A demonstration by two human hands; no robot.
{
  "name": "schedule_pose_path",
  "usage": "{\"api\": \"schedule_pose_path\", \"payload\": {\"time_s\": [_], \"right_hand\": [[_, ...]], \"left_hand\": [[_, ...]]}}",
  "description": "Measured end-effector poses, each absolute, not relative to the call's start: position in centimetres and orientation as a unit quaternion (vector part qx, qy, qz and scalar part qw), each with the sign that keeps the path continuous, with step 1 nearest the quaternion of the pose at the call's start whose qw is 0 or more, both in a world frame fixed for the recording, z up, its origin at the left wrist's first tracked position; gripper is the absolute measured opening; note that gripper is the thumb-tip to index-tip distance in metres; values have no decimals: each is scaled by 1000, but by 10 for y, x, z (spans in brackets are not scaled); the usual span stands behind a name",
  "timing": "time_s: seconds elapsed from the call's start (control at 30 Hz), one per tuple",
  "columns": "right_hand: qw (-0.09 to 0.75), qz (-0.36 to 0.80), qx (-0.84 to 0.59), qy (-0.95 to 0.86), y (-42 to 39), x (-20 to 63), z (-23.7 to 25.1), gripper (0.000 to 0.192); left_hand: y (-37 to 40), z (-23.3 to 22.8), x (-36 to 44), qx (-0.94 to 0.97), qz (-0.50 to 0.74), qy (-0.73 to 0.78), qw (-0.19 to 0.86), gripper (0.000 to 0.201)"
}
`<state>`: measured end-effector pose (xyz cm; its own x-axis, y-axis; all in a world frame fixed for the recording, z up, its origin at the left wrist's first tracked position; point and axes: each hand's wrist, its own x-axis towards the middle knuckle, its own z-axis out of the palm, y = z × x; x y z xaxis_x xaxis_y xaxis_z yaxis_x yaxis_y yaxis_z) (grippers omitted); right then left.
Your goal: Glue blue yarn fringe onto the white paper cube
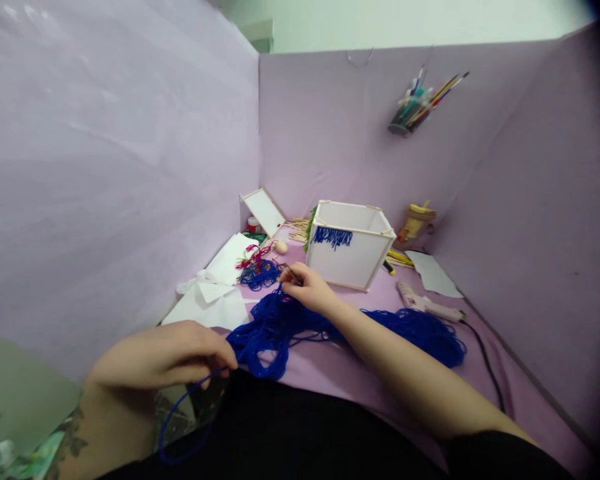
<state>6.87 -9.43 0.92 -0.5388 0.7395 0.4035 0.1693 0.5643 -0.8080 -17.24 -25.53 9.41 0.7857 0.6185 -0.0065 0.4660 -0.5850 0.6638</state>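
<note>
My left hand (180, 353) is at the table's front edge, its fingers pinched on a strand of blue yarn (166, 427) that loops down below it. The big tangle of blue yarn (265, 333) spreads from there to the right. Above this tangle my right hand (303, 283) is closed on a small dark metal tool (294, 275); its kind is hard to make out. Just behind stands a white box (347, 257) with thin wooden edging and blue yarn stitches (333, 237) on its front. Left of the right hand lie smaller blue yarn (260, 275) and red yarn (253, 255).
White paper (205, 310) lies at the left. A framed white panel (265, 210) leans at the back near wooden sticks (299, 230). On the right are a glue gun (427, 303) with a black cord, a cutter (389, 268) and a yellow cup (417, 220). A brush holder (407, 120) hangs on the wall.
</note>
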Motion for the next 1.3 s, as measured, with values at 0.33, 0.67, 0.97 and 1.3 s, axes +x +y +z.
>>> {"api": "schedule_pose_path", "payload": {"time_s": [0.33,0.67,0.97,1.3], "right_hand": [[428,521,-297,-676,-84,65,34,15],[441,523,-321,-655,-78,75,30,18],[467,590,-333,-568,-82,96,18,22],[490,541,-345,-590,-84,95,29,28]], "left_hand": [[-202,63,-142,786,242,509,254,20],[-136,42,-102,684,339,538,356,30],[-126,42,-110,675,349,542,359,34],[-118,68,-78,638,403,475,452,50]]}}
